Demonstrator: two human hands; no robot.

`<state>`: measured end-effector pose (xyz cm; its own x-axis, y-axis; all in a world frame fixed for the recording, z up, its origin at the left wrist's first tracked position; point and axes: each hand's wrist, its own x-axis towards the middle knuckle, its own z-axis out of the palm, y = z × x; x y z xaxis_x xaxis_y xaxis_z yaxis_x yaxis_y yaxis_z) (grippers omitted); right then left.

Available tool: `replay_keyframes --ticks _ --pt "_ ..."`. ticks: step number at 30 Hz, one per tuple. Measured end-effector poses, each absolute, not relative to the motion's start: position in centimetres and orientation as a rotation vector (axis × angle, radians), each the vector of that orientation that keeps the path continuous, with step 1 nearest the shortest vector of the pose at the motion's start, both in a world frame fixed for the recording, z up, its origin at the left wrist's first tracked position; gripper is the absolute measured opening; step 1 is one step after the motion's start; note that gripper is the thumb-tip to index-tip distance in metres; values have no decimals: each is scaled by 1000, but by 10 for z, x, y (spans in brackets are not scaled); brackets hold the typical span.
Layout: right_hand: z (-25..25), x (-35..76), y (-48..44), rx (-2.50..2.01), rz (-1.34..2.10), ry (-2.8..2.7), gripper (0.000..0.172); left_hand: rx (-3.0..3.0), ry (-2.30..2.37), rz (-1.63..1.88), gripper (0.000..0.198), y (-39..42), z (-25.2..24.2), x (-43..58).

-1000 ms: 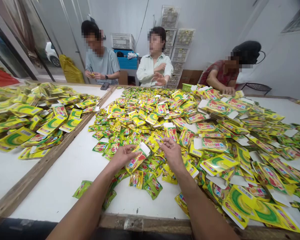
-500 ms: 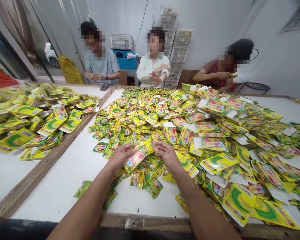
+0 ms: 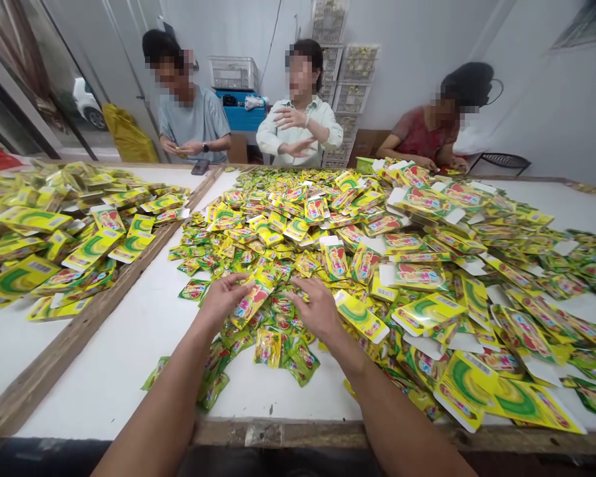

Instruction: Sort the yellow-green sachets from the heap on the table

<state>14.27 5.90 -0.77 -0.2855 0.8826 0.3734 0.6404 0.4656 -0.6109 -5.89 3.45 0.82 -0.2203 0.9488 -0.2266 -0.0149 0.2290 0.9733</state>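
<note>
Between the thumb and fingers of my left hand (image 3: 223, 301) is a small yellow and green candy box (image 3: 251, 303), tilted above the loose packets. My right hand (image 3: 315, 306) is off the box, a short way to its right, with thumb and fingers apart and nothing in them. Small green candy packets (image 3: 302, 361) lie below and between the hands. Beside my right hand rests another flat yellow box (image 3: 361, 317), at the edge of a large heap of boxes (image 3: 422, 275).
A wooden strip (image 3: 97, 301) divides the white table (image 3: 129, 361); more yellow boxes (image 3: 92, 246) are piled left of it. Three people sit across the table, one in a light shirt (image 3: 300, 129) with both hands raised. Plastic crates (image 3: 352, 98) stack behind them.
My right hand has let go of the candy box and moved slightly away. The left hand keeps it, a little further left. The middle person's arms have shifted.
</note>
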Motion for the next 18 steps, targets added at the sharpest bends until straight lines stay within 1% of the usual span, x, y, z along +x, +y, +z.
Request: replay_keyframes --ticks 1,3,5,6,10,14,15,18 --pt "-10 140 58 -1332 396 -2117 24 937 1506 1193 62 35 8 -60" --pt "-15 135 56 -1485 340 -2250 17 944 1539 1199 63 36 7 -62" --pt "-18 132 56 -1562 365 -2287 9 956 1563 1179 62 35 7 -61" --pt "-18 133 57 -1564 401 -2269 8 962 1568 1163 62 35 7 -61" --pt "-17 136 59 -1534 476 -2155 14 971 1544 1129 60 35 8 -59" --pt "-14 138 61 -1515 462 -2104 8 963 1520 1170 61 34 10 -58" --pt "-14 140 62 -1480 415 -2103 9 964 1511 1176 61 34 11 -58" --pt "-16 144 63 -1310 149 -2243 22 986 1477 1178 57 33 11 -56"
